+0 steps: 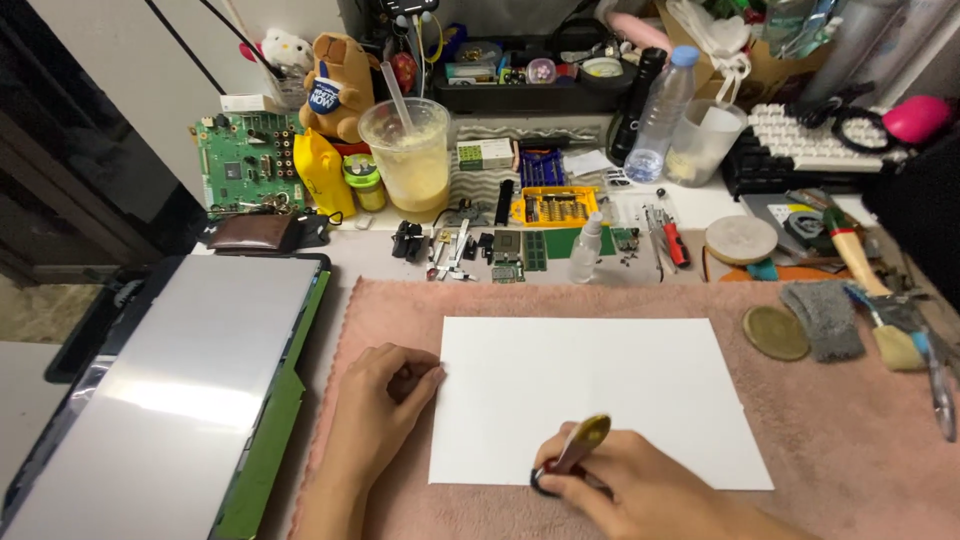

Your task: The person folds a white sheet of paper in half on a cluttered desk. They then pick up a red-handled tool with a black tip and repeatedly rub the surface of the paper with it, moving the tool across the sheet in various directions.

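Observation:
A blank white sheet of paper [590, 395] lies on a pink towel [850, 430]. My left hand [385, 400] rests on the towel with its fingertips pressing the sheet's left edge. My right hand [625, 485] is at the sheet's lower edge, gripping a gold-capped pen-like tool [580, 445] whose dark tip touches the paper near the bottom.
A flat grey panel [170, 390] lies to the left. A round gold disc [775, 332], a grey cloth [825, 320] and brushes [890, 335] sit to the right. Behind are a plastic drink cup [408, 155], a yellow bit set [553, 207], small circuit boards [520, 250], a water bottle [660, 115] and a keyboard [810, 140].

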